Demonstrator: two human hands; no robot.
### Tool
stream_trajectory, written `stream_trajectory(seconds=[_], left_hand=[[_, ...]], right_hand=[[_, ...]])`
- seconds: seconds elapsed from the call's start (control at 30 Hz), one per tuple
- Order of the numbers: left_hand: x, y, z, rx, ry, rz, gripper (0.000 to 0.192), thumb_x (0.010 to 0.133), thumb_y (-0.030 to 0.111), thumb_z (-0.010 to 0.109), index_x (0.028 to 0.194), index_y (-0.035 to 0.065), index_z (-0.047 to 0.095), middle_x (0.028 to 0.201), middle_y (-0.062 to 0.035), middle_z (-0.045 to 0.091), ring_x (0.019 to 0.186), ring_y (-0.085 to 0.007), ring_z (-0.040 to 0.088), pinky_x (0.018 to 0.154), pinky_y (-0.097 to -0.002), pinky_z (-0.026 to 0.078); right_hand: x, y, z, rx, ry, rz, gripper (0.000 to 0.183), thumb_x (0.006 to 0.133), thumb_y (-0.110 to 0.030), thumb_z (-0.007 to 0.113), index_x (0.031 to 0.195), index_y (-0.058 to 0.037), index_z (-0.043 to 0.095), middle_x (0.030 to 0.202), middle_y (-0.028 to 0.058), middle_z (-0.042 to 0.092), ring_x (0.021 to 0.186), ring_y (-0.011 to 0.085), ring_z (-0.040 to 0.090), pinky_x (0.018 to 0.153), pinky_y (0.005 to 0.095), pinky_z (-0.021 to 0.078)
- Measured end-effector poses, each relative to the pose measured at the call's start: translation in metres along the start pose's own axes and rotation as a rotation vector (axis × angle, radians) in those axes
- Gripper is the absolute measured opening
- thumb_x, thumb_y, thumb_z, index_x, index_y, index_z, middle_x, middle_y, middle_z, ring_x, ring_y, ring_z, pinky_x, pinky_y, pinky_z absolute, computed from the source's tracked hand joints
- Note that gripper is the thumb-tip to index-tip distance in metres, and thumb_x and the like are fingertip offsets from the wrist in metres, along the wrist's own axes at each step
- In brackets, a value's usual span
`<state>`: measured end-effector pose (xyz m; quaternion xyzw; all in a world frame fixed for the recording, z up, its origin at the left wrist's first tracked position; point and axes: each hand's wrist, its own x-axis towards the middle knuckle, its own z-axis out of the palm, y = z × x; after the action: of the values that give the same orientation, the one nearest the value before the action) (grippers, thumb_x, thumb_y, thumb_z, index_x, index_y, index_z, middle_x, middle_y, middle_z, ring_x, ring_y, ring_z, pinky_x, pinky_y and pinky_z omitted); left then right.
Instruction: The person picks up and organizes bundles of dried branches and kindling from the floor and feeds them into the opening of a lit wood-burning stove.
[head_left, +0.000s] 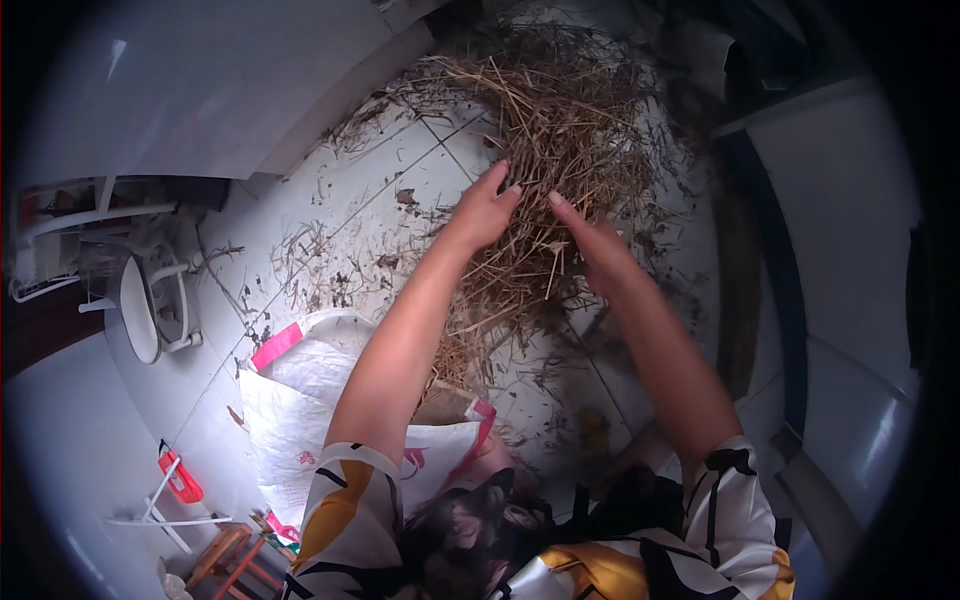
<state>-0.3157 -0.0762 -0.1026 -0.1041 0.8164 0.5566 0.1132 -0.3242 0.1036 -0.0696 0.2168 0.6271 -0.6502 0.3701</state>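
Note:
A large heap of dry straw (570, 127) lies on the white tiled floor in front of me. My left hand (486, 206) rests at the heap's left side, thumb and forefinger apart. Across from it, my right hand (600, 244) reaches into the right side of the heap, its thumb up and its other fingers largely hidden. Straw lies between the two hands; whether either one grips it cannot be told. Below my left forearm stands a white woven sack (289, 405) with pink edging, its mouth open towards the heap and some straw at its opening.
Loose straw bits and dark debris (405, 196) are scattered over the tiles. A white-framed chair or stand (169, 300) is at the left. A red object (180, 478) and a wooden stool (225, 559) lie lower left. White panels (832, 225) line the right side.

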Motion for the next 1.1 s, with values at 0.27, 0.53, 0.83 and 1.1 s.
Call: stream_trajectory(seconds=[0.27, 0.53, 0.83, 1.1], left_hand=[[-0.053, 0.087, 0.009, -0.91, -0.281, -0.086, 0.083, 0.086, 0.065, 0.027, 0.14, 0.0035, 0.014, 0.145, -0.0151, 0.017, 0.134, -0.0243, 0.007, 0.108, -0.0369, 0.002], [-0.114, 0.144, -0.003, -0.831, -0.325, 0.011, 0.071, 0.089, 0.055, 0.033, 0.141, 0.0089, 0.014, 0.141, -0.0152, 0.026, 0.133, -0.026, 0.016, 0.104, -0.0497, 0.008], [-0.278, 0.117, -0.074, -0.369, 0.251, -0.2, 0.029, 0.093, 0.019, 0.047, 0.117, 0.0039, 0.051, 0.071, -0.0019, 0.058, 0.063, -0.0052, 0.053, 0.057, -0.02, 0.043], [-0.344, 0.073, -0.061, 0.563, 0.259, -0.601, 0.038, 0.089, 0.032, 0.045, 0.118, 0.0086, 0.051, 0.08, -0.0237, 0.061, 0.077, -0.0418, 0.058, 0.069, -0.0472, 0.046]], right_hand=[[-0.029, -0.026, 0.006, 0.093, -0.314, -0.243, 0.041, 0.08, -0.02, 0.067, 0.114, -0.0047, 0.051, 0.107, 0.0061, 0.057, 0.099, 0.0151, 0.054, 0.085, 0.0288, 0.0438], [-0.077, -0.033, -0.017, 0.086, -0.226, -0.449, 0.035, 0.079, -0.008, 0.063, 0.111, 0.0003, 0.053, 0.106, 0.0077, 0.058, 0.095, 0.0145, 0.056, 0.081, 0.0277, 0.0459], [-0.139, -0.129, -0.079, -0.39, -0.089, -0.685, 0.04, 0.076, -0.014, 0.068, 0.109, 0.002, 0.054, 0.101, 0.0077, 0.059, 0.091, 0.0151, 0.055, 0.082, 0.0284, 0.0437], [-0.144, -0.14, -0.05, -0.62, -0.253, -0.743, 0.038, 0.074, -0.012, 0.067, 0.108, -0.0003, 0.053, 0.096, 0.0101, 0.062, 0.082, 0.0218, 0.061, 0.073, 0.035, 0.0484]])
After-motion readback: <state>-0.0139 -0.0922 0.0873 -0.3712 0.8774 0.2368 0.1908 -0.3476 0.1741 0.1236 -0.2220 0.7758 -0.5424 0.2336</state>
